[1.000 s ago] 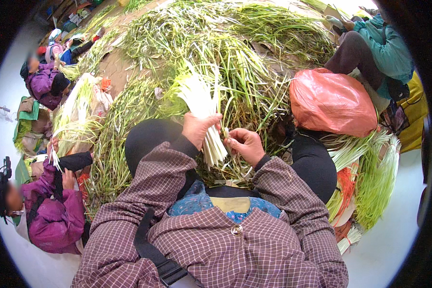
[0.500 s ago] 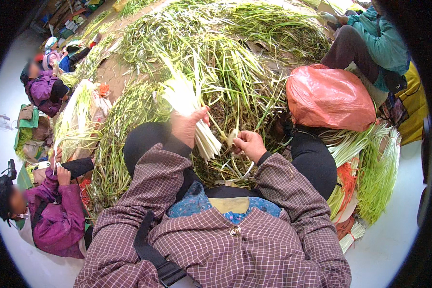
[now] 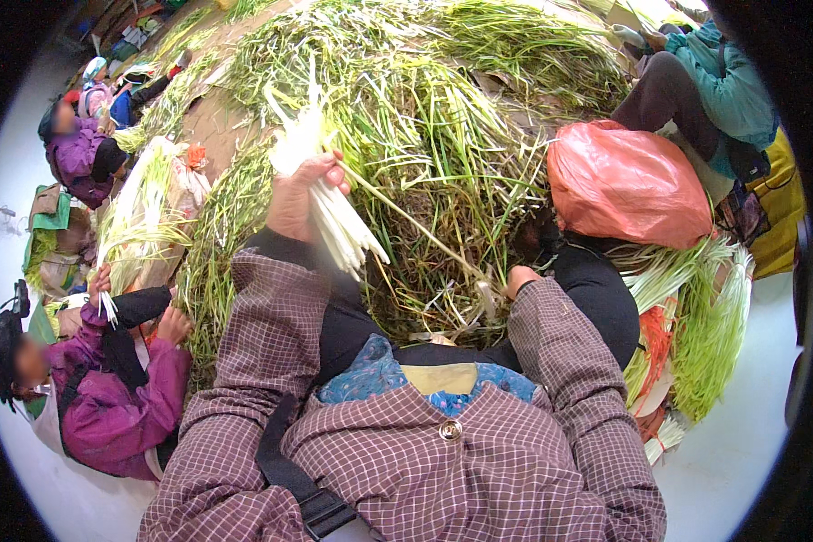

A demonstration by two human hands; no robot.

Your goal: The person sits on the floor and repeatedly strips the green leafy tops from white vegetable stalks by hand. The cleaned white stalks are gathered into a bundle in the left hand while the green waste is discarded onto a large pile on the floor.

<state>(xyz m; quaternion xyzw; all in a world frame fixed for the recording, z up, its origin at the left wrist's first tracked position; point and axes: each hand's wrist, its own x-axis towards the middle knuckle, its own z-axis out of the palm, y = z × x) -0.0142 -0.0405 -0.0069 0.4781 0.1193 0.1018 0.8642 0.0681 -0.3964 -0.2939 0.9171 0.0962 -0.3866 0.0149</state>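
Observation:
My left hand (image 3: pixel 305 190) is closed around a bunch of white-stemmed green shoots (image 3: pixel 345 237), which look like garlic chives. Their cut-looking white ends point down toward my lap, and the pale leaves rise above the fist. From the left fingers a single long shoot (image 3: pixel 414 224) stretches down to the right. Its whitish, ragged lower end lies at my right hand (image 3: pixel 519 280), which is closed with its fingertips partly hidden. Under both hands spreads a heap of loose green shoots and dry, brownish leaves (image 3: pixel 425 280), between my knees.
A full reddish plastic bag (image 3: pixel 628 185) sits beyond my right knee. Tied bundles of shoots (image 3: pixel 714 330) lie to the right. On the left, a person in purple (image 3: pixel 122 406) handles shoots; another person in teal (image 3: pixel 718 86) sits at the far right. More shoots (image 3: pixel 524 54) cover the ground ahead.
My left hand has moved left and slightly up with the bunch. My right hand has moved right and slightly down, and the single shoot now stretches between them.

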